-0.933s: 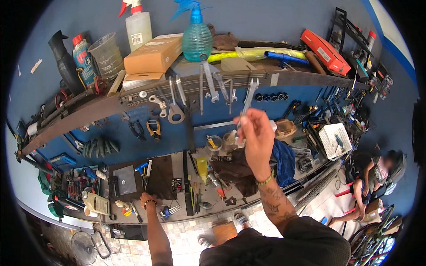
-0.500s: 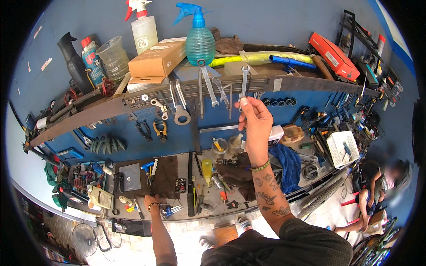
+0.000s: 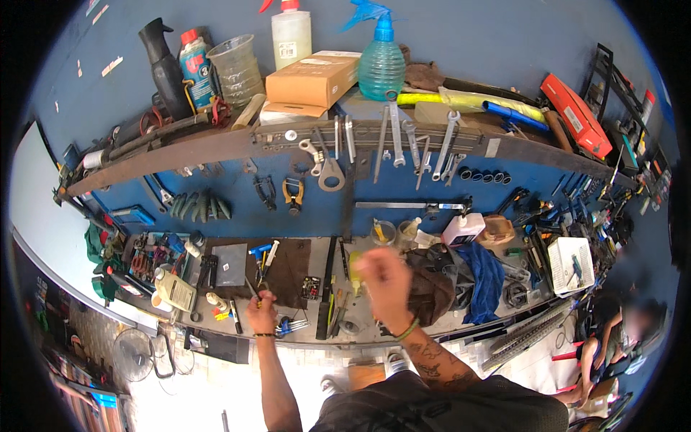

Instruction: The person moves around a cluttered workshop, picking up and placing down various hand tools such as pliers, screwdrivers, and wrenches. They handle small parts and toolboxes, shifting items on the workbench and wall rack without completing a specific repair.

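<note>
My left hand (image 3: 261,314) is over the front of the workbench with its fingers closed around a slim pointed tool (image 3: 251,287); its exact kind is hard to make out. Just beyond it on a dark brown mat lies a blue-handled tool (image 3: 258,252). My right hand (image 3: 384,284), smeared by motion, is above the bench beside a yellow bottle (image 3: 355,268); whether its fingers hold anything cannot be seen. A combination wrench (image 3: 447,145) hangs from the shelf edge, beside another long wrench (image 3: 396,133).
Spray bottles, including a teal one (image 3: 382,66), and a cardboard box (image 3: 311,81) stand on the shelf. Brown cloth (image 3: 432,291), a blue towel (image 3: 480,281) and a white basket (image 3: 571,266) are at the right. A person (image 3: 601,338) sits at the far right.
My right hand has let go of the combination wrench, now hanging at the shelf edge, and moved down toward the bench. My left hand has risen slightly with a slim tool. The view has shifted.
</note>
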A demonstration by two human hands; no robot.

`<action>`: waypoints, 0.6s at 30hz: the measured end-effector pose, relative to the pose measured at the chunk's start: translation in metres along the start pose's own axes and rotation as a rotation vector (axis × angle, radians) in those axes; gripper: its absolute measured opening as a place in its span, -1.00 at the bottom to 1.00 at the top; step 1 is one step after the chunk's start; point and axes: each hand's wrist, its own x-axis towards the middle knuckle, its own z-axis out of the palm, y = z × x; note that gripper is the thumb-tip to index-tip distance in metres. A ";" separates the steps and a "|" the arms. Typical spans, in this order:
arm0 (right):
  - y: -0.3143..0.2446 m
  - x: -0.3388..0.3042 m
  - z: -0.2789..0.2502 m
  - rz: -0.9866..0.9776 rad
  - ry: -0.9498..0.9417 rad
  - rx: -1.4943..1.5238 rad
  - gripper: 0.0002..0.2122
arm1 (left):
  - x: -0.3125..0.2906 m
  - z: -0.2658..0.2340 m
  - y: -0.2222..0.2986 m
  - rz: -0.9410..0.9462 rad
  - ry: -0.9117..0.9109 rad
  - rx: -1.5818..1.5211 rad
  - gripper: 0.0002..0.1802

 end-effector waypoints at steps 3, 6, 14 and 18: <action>-0.004 -0.017 0.041 0.078 -0.374 -0.115 -0.75 | -0.080 0.076 0.067 0.116 -0.072 -0.083 -0.85; 0.005 -0.027 0.064 0.072 -0.359 -0.018 -0.78 | -0.116 0.101 0.095 0.205 -0.155 0.040 -0.85; -0.065 0.038 0.048 -0.270 -0.196 -0.215 -0.83 | -0.125 0.101 0.121 0.257 -0.203 -0.044 -0.85; -0.126 0.114 0.045 -0.515 0.077 -0.354 -0.81 | -0.127 0.080 0.096 0.134 -0.168 -0.042 -0.86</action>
